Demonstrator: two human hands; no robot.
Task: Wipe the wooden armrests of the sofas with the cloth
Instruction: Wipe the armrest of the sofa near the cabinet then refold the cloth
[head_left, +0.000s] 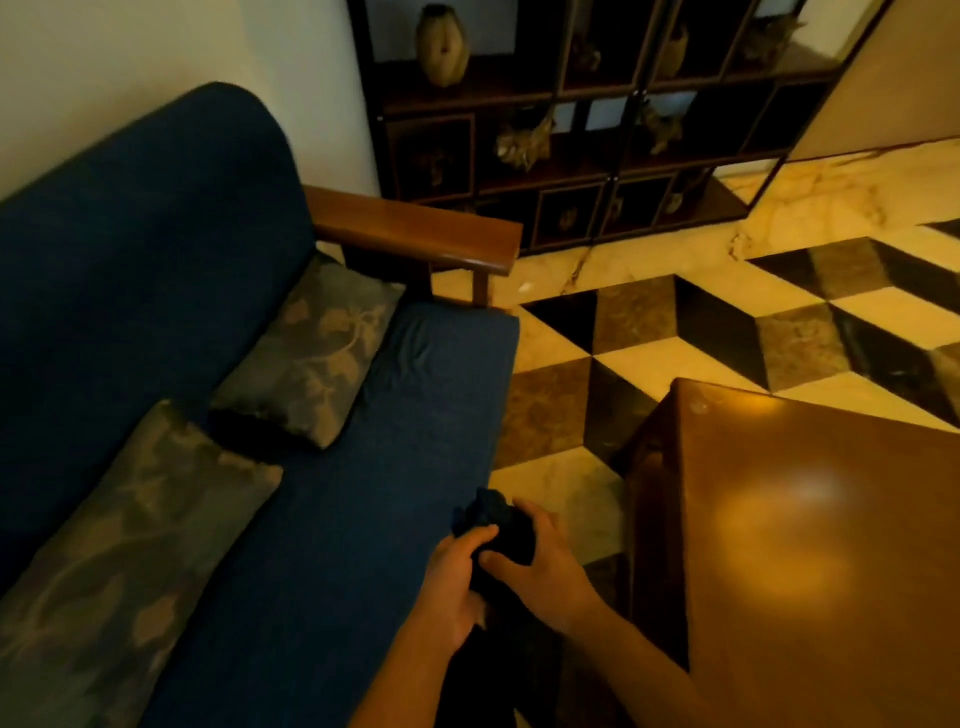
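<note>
— Sofa (322, 519): dark blue seat, two patterned cushions (311, 358) propped against backrest, wooden armrest (415, 228) at far end, bare.
— And the floor?
— Marble floor (727, 332), chequered dark and pale; carries sofa, glossy wooden table (821, 545), dark display cabinet (597, 171) by wall

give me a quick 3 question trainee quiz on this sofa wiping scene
1. True or false: the cloth touches the wooden armrest.
2. Which hands grip the cloth? A) left only B) right only C) both
3. Fill in: ___ patterned cushions lean on the sofa back.

Key
1. False: it is bunched in the hands, over the seat's front edge.
2. C: left hand and right hand.
3. Two: the far cushion and the near cushion.
</note>
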